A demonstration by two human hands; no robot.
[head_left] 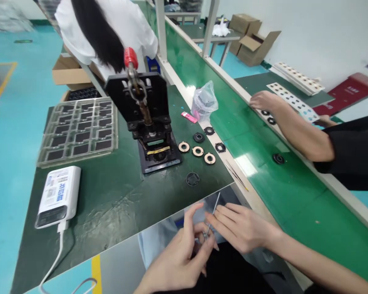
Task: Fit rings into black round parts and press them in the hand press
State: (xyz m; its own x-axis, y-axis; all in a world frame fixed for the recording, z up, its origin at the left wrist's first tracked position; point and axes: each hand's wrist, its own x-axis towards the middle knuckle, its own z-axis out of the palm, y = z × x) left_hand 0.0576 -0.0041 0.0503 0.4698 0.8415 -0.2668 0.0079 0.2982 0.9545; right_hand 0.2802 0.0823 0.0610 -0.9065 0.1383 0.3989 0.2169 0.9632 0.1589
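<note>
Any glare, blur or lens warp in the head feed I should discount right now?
Head view: overhead light glares white off the green conveyor belt and faintly off the dark mat; straight table edges bow, wide-lens distortion; left hand and right hand, pinching thin tweezers, look slightly soft; the press jig is sharp.

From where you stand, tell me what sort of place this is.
Most likely a small-parts assembly line in a factory: a long green conveyor belt, a hand-lever press jig on the bench, and trays of small components, with co-workers alongside.
</note>
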